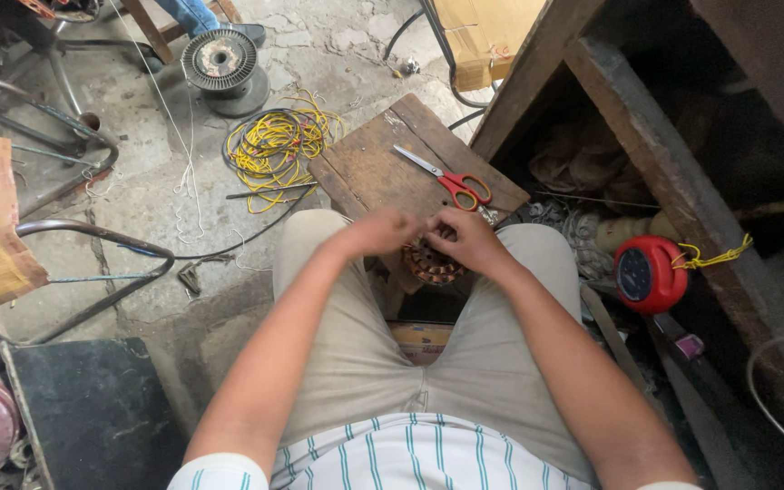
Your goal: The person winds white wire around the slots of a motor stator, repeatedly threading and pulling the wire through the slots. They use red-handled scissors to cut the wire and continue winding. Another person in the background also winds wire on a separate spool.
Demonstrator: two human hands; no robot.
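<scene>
Grey cracked concrete floor (319, 45) spreads under everything, littered with wire offcuts. A dark, worn wooden board (383, 163) lies just ahead of the seated person's knees, with orange-handled steel scissors (451, 180) resting on it, blades towards the upper left. To the left of the board is a loose tangle of yellow and black wire (276, 145), and beyond that a round grey metal spool (220, 61). On the right, beside a heavy timber frame (646, 154), sits a round red plastic case with a dark face (648, 273), a yellow cord tied to it. Between the knees sits a round copper-wound motor stator (432, 265), mostly hidden by the hands. The left hand (379, 230) and the right hand (466, 238) are brought together right above it, fingers curled; blur hides whether they pinch a wire or touch the winding.
</scene>
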